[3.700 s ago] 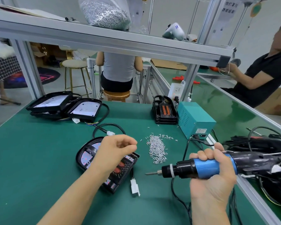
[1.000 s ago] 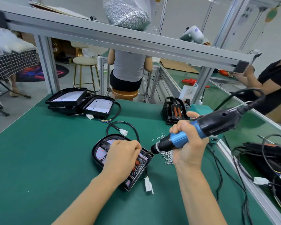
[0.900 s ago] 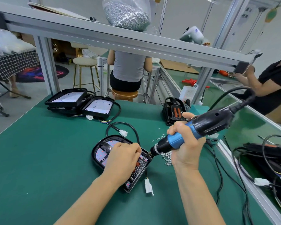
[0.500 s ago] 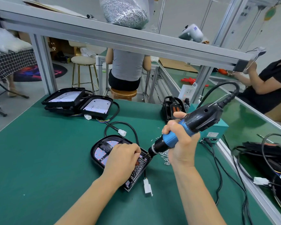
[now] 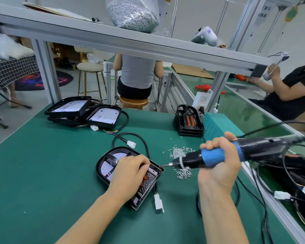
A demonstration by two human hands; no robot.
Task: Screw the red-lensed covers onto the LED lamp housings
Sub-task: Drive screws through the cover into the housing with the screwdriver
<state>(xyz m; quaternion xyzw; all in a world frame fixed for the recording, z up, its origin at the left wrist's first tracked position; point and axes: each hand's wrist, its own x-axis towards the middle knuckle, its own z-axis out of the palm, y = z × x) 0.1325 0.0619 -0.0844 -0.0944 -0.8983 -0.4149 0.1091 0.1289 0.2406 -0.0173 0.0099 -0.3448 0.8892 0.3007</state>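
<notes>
Green matting covers the workbench point(image 5: 42, 173) on which one lamp assembly point(image 5: 106, 166) lies flat, near the front edge and a little left of centre: a black housing with its red-lensed cover point(image 5: 149, 182) seated on top. The left hand point(image 5: 128, 171) rests on the cover, fingers curled over its far edge and pressing it down; what the fingertips do beneath is hidden. The right hand point(image 5: 218, 166) wraps fully round the blue grip of the electric screwdriver point(image 5: 236, 154), held nearly level, with the bit tip at the cover's far right corner. Whether a screw sits on the bit cannot be made out.

Loose screws point(image 5: 179, 154) lie in a scattered heap on the mat just right of the lamp, and a full bag of screws point(image 5: 132, 13) stands on the overhead shelf. Judged from this layout, the work is at the fastening stage for this unit, with the far right corner in hand; how many of its screws are already seated cannot be told, since the left hand hides much of the cover.

Open housings point(image 5: 88, 111), their pale LED boards exposed and no covers fitted, are stacked at the far left of the bench, and a stack of spare covers point(image 5: 188, 122) stands at the far right beside the teal power unit point(image 5: 217, 127). Further black lamp parts with cables point(image 5: 298, 173) lie at the right edge, blurred. Several units therefore appear to remain.
</notes>
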